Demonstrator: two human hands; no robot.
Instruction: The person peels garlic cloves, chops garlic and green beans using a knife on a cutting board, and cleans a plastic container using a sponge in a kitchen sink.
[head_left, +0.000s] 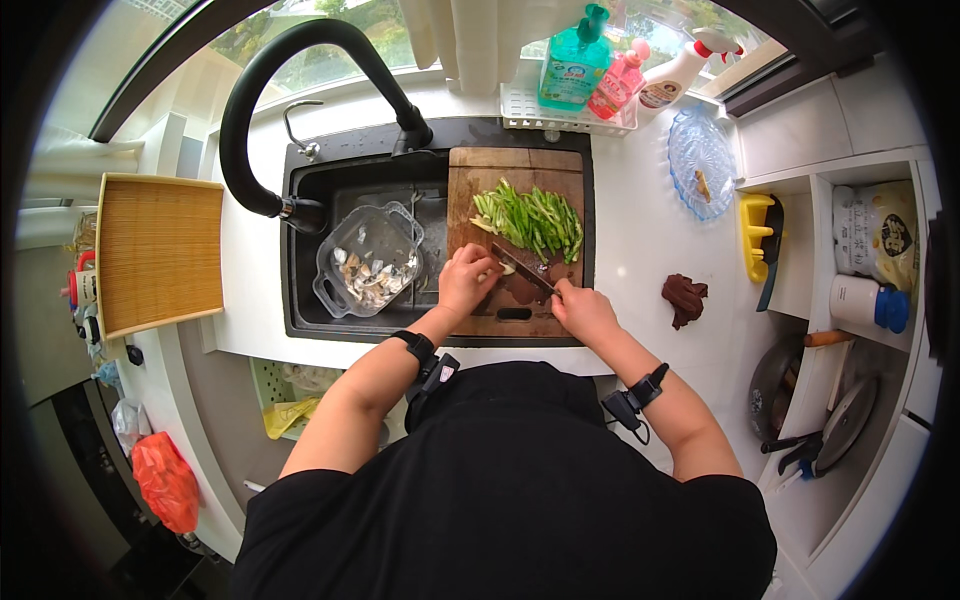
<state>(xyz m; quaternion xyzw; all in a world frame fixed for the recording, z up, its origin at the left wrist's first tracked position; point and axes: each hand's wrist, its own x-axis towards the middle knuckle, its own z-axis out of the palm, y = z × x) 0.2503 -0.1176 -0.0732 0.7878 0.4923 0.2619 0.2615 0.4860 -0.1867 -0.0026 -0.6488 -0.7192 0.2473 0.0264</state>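
Observation:
A wooden cutting board (517, 169) lies across the right part of the black sink. My right hand (585, 309) grips the handle of a kitchen knife (529, 271), whose blade points up and left over the board. The fingers of my left hand (470, 277) are bent around a small pale piece (508, 268), perhaps garlic, beside the blade; its kind is not certain. Cut green vegetable strips (529, 217), some paler at the left, lie heaped on the board beyond the knife. Wet patches mark the wood near my right hand.
A clear plastic basin (367, 259) with pale scraps sits in the black sink (300, 324) under a black faucet (247, 150). Bottles stand in a white basket (566, 120) behind the board. Rightward are a blue glass plate (699, 154) and a brown cloth (683, 301); leftward, a bamboo tray (161, 255).

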